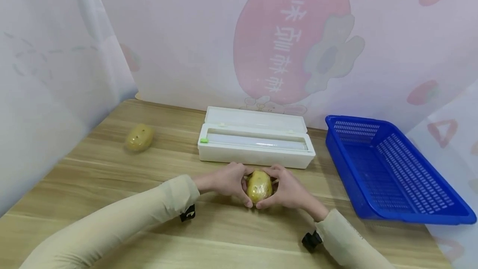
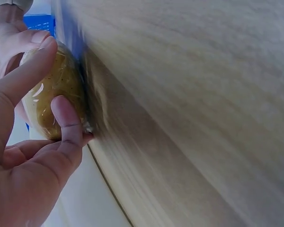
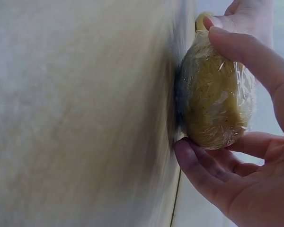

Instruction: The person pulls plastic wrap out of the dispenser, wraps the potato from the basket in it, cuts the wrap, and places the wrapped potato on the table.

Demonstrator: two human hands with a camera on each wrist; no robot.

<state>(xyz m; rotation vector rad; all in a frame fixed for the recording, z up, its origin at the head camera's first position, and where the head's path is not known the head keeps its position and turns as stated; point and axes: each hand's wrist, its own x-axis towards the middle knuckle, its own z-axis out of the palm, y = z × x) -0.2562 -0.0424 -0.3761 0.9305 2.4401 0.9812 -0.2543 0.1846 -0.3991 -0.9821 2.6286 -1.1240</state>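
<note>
A potato [image 1: 259, 186] in clear plastic wrap rests on the wooden table, between both hands. The left hand [image 1: 230, 181] holds its left side, thumb at the near end and fingers curled around the far end. From the other side the right hand [image 1: 286, 188] grips it the same way, and the two thumbs almost meet. In the right wrist view, the crinkled wrap shows clearly on the potato [image 3: 215, 99]. The left wrist view has the potato [image 2: 57, 90] partly covered by fingers. Just beyond the hands stands a white cling film box [image 1: 257, 159], lid raised, with a roll inside.
Another potato [image 1: 139, 138], shiny as if wrapped, lies at the table's far left. A blue plastic basket [image 1: 367, 186] with slotted walls stands at the right. A printed cloth [image 1: 179, 45] hangs behind the wooden table [image 1: 209, 240].
</note>
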